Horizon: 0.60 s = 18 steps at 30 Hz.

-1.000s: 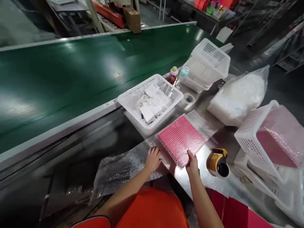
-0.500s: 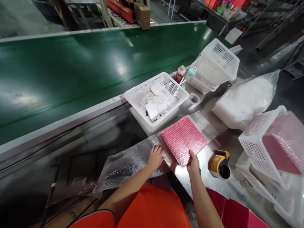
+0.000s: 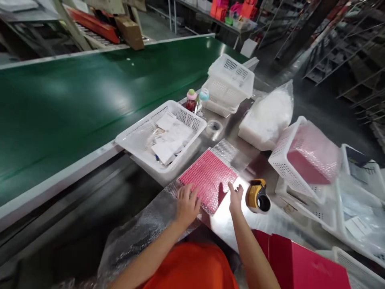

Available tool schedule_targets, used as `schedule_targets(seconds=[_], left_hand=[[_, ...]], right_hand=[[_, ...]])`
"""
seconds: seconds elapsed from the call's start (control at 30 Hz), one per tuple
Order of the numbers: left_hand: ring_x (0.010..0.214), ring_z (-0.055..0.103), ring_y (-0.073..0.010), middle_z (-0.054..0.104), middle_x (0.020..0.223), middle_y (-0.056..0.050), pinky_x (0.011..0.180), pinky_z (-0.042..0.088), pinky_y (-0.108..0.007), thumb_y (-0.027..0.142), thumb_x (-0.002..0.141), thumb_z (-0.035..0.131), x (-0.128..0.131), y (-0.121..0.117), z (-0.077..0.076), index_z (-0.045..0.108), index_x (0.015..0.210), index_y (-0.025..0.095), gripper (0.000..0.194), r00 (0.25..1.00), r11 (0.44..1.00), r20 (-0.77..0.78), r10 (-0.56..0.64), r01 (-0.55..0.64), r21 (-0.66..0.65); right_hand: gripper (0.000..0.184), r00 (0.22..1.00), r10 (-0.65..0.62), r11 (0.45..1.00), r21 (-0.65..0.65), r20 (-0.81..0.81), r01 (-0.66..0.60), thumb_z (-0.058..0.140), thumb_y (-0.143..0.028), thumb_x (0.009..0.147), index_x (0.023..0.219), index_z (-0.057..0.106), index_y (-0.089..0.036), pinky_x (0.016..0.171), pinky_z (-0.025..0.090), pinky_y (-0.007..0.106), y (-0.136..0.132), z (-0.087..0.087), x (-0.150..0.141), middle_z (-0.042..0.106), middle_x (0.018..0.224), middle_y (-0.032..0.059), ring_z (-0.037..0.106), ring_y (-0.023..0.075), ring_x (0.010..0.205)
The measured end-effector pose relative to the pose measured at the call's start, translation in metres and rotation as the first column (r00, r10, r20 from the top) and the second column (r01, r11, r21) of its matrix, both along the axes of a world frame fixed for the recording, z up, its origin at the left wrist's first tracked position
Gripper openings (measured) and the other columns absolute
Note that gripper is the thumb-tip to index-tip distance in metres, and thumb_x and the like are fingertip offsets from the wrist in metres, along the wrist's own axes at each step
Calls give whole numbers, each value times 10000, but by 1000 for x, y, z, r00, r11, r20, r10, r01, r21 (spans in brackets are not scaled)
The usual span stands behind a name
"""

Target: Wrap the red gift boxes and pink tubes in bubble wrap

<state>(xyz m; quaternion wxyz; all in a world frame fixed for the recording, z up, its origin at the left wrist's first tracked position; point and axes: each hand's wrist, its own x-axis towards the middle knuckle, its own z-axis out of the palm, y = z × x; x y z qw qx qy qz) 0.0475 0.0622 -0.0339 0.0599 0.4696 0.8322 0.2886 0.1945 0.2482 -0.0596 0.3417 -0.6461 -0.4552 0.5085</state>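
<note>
A flat pink item in bubble wrap (image 3: 207, 176) lies on the metal table, on top of a clear bubble wrap sheet (image 3: 227, 152). My left hand (image 3: 188, 202) rests with spread fingers at the near left edge of the pink item. Close by its right edge, my right hand (image 3: 236, 196) is raised with thumb and fingers apart, holding nothing, and its shadow falls on the pink surface. The sheet's near end hangs off the table in front of me. Right of my right hand stands a yellow and black tape dispenser (image 3: 258, 196).
Beyond the pink item sits a white basket (image 3: 123, 140) of papers and plastic bags. A tape roll (image 3: 214, 128), two bottles (image 3: 191, 100) and stacked baskets (image 3: 246, 82) stand near the green conveyor belt (image 3: 84, 100). A red box (image 3: 313, 261) is at lower right.
My right hand has let go of the pink item and opened beside it. My left hand has shifted onto its near left edge. The view has turned to the right.
</note>
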Motion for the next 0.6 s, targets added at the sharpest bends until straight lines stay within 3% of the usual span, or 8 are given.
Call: schedule_targets(seconds=[0.1,0.27,0.37,0.43,0.47,0.5,0.57,0.6], left_hand=[[1519,262,-461,326,1661,-190,1194,183,-733,400,898,654,12,38,20,511,1515,267,647,990,981,-58,-132,122,-151],[1564,61,-526,192,1729,-152,1123,5,-848,409,776,785,24,58,14,462,1541,363,832,976,911,-25,-216,193,-365],[1587,59,-460,178,1730,-160,1183,39,-784,341,839,696,24,46,5,413,1566,304,782,999,959,16,-41,44,-281],[1583,146,-418,199,1706,-215,1228,154,-697,373,867,651,19,35,1,356,1575,212,784,961,968,159,226,-204,-146],[1559,235,-405,245,1673,-251,1224,239,-650,406,867,650,17,30,-2,337,1563,170,799,875,921,288,389,-373,-112],[1513,341,-391,317,1625,-273,1194,332,-607,439,863,655,15,25,-4,334,1537,149,801,724,837,443,528,-533,-127],[1351,547,-353,507,1478,-248,1067,489,-531,465,852,680,12,18,-8,428,1408,174,676,284,648,721,632,-704,-291],[1249,624,-327,593,1382,-209,989,538,-489,460,845,699,12,17,-10,498,1295,200,557,67,597,801,595,-704,-385]], right_hand=[[508,963,50,980,174,264,-99,743,-398,782,1208,549,-201,1206,311,446,68,16,-6,560,1424,142,408,326,1432],[370,852,167,938,186,497,-292,708,-162,791,1145,600,-138,1157,352,489,179,21,-37,644,1293,199,527,337,1324],[324,738,240,905,130,630,-406,670,-128,839,1156,614,-99,1151,339,482,216,8,-55,623,1323,241,521,336,1339],[313,647,291,881,66,705,-468,636,-134,883,1191,616,-85,1142,332,484,230,-1,-63,632,1306,245,533,331,1328],[320,601,313,870,32,735,-491,620,-145,905,1219,613,-87,1135,332,490,235,-6,-66,642,1292,238,544,328,1313],[337,557,331,860,-1,761,-510,610,-161,923,1253,607,-94,1126,335,497,239,-10,-68,648,1285,227,555,326,1296],[378,476,352,845,-54,806,-533,619,-202,939,1304,599,-103,1102,348,503,245,-16,-71,638,1299,222,558,334,1279],[384,438,357,838,-76,825,-541,631,-221,939,1303,611,-99,1085,359,499,247,-18,-71,628,1306,228,554,343,1274]])
